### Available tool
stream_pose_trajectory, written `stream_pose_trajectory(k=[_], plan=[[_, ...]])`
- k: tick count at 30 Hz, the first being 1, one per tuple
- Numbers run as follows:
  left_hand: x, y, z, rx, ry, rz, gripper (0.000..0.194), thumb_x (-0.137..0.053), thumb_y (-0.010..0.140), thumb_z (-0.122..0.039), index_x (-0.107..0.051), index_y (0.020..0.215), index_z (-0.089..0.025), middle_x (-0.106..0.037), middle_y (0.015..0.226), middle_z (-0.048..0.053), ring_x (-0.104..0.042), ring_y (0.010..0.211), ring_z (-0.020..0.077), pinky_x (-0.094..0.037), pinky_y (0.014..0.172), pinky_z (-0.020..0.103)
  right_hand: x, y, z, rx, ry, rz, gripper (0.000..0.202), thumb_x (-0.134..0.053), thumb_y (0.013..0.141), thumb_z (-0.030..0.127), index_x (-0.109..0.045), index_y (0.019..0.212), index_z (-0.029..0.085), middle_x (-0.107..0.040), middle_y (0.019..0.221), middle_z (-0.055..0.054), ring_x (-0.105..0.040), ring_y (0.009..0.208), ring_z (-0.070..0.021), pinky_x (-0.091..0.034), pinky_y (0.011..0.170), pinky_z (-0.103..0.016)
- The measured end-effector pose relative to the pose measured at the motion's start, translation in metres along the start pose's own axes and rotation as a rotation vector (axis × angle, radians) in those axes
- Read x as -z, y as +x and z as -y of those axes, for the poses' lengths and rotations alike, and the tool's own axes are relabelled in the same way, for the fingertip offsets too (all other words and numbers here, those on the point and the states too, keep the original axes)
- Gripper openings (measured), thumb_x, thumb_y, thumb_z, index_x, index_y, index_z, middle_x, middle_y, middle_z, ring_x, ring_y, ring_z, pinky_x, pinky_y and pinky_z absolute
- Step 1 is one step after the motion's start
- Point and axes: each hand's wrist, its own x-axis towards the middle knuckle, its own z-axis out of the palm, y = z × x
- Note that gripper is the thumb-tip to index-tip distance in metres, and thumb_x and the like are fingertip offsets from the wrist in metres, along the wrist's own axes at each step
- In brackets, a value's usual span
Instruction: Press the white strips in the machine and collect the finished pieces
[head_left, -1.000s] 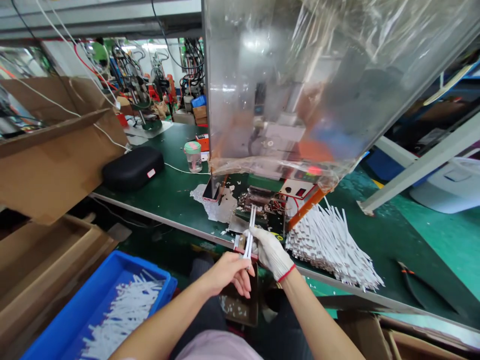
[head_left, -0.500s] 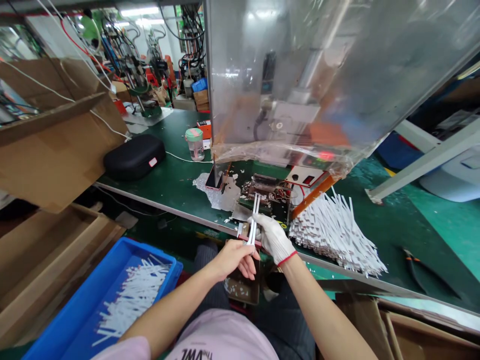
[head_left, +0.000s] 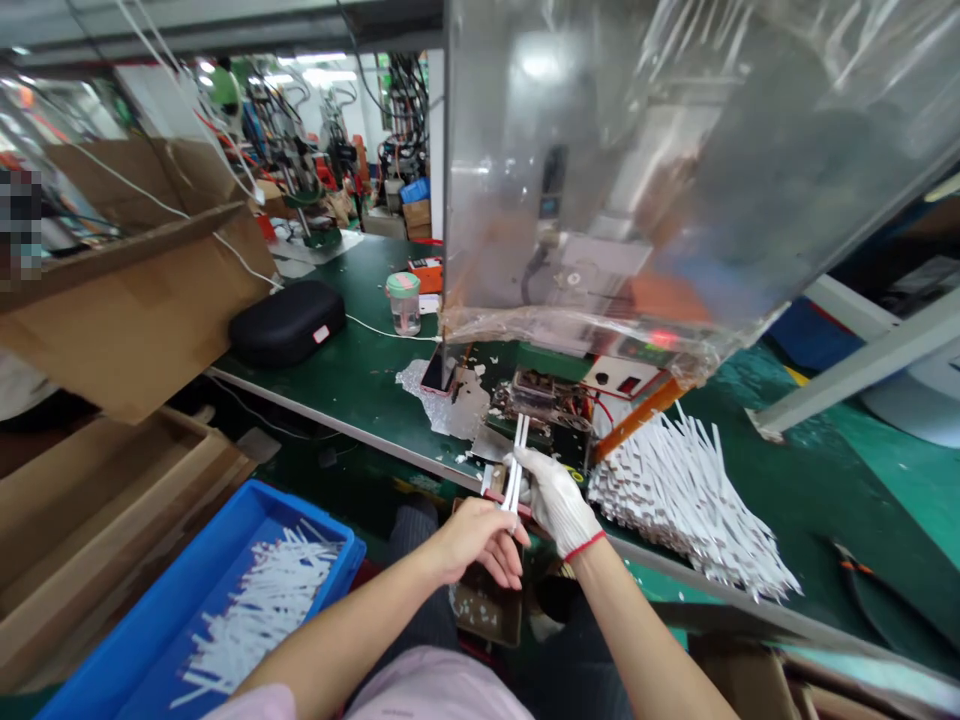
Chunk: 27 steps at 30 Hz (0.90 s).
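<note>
Two narrow white strips run side by side between my hands, their far ends at the small machine on the bench. My left hand, bare, pinches their near ends between thumb and forefinger, with the other fingers loosely curled. In a white knitted glove, my right hand closes on the strips farther up, nearer the machine. Its fingertips are partly hidden. To the right of the glove lies a big pile of similar white strips. More white strips lie in the blue bin at lower left.
A clear plastic sheet hangs over the machine. On the green bench are a phone, a lidded jar, a black case and pliers. Cardboard boxes stand at left.
The view has shifted, so the bench and hands appear slightly lower and to the right. Both hands keep their hold on the strips, with little movement against the machine.
</note>
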Motion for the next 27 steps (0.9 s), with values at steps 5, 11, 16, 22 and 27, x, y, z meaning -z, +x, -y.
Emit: stream_pose_trajectory(k=[5,11,16,22,27], plan=[[-0.002,0.006,0.001,-0.001,-0.019,0.013,0.065,-0.055,0.062,-0.076,-0.058,0.075,-0.012,-0.062,0.054,0.005,-0.06,0.044,0.0163,-0.045,0.042,0.024,0.0,0.005,0.007,-0.035,-0.075,-0.011,0.026,-0.075,0.067,0.035,-0.061,0.078,0.015,-0.059,0.054,0.0,-0.056,0.043,-0.0156,-0.038,0.032,-0.022],[-0.004,0.02,0.007,-0.005,-0.012,0.003,0.052,-0.043,0.082,-0.061,-0.055,0.066,-0.013,-0.06,0.052,0.006,-0.058,0.04,0.0162,-0.046,0.044,0.027,-0.011,0.02,0.021,0.013,-0.077,-0.137,0.021,-0.073,0.069,0.028,-0.066,0.082,0.013,-0.063,0.06,0.0,-0.057,0.046,-0.012,-0.047,0.042,-0.021],[-0.004,0.038,0.015,0.031,-0.021,-0.117,0.039,-0.043,0.086,-0.04,-0.058,0.065,-0.012,-0.057,0.049,0.004,-0.051,0.035,0.0127,-0.037,0.042,0.022,-0.017,0.026,0.023,0.01,-0.042,-0.179,0.024,-0.075,0.065,0.025,-0.063,0.081,0.012,-0.062,0.057,0.0,-0.055,0.043,-0.0112,-0.046,0.04,-0.02],[0.002,0.05,0.022,-0.046,-0.04,-0.167,0.03,-0.051,0.082,-0.035,-0.066,0.083,-0.009,-0.066,0.061,0.007,-0.041,0.032,0.0069,-0.03,0.041,0.018,-0.016,0.03,0.022,0.015,-0.043,-0.195,0.026,-0.073,0.067,0.028,-0.064,0.084,0.01,-0.062,0.057,-0.001,-0.055,0.043,-0.0113,-0.047,0.041,-0.021],[0.001,0.045,0.022,-0.035,-0.076,-0.143,0.033,-0.055,0.08,-0.041,-0.066,0.086,-0.01,-0.065,0.058,0.005,-0.044,0.034,0.0094,-0.041,0.047,0.024,-0.016,0.026,0.023,0.026,-0.05,-0.165,0.033,-0.079,0.06,0.03,-0.064,0.082,0.011,-0.063,0.059,-0.001,-0.057,0.045,-0.0127,-0.048,0.041,-0.022]])
